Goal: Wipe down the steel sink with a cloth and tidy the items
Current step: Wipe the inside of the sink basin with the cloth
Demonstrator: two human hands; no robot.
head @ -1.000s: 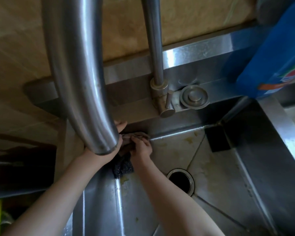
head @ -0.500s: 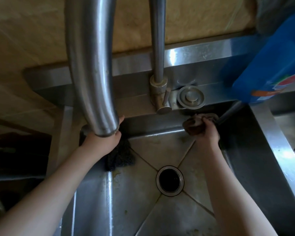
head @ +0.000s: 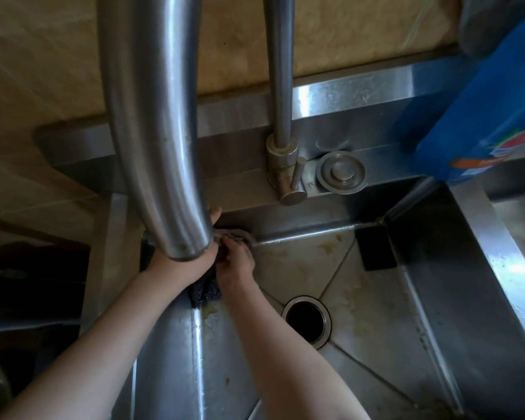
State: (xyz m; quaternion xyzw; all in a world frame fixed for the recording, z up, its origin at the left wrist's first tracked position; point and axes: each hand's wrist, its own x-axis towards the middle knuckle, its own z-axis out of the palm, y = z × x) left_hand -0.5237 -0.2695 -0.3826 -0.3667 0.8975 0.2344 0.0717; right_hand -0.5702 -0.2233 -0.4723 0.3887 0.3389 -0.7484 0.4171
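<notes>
The faucet spout [head: 152,131] hides the left hand's [head: 179,268] fingers and grip.

Up and left of the drain [head: 306,321], the right hand [head: 235,263] grips a brown cloth [head: 241,236] against the back wall of the sink [head: 373,338]. The left hand [head: 188,265] is just beside it, half hidden behind the spout [head: 152,116].

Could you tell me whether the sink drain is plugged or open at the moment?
Open: the drain shows a dark, uncovered hole inside its steel ring, with no plug or strainer sitting in it.

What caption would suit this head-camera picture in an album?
Right hand holds a brown cloth in the far-left corner of the steel sink, left hand beside it, under the faucet spout.
</notes>
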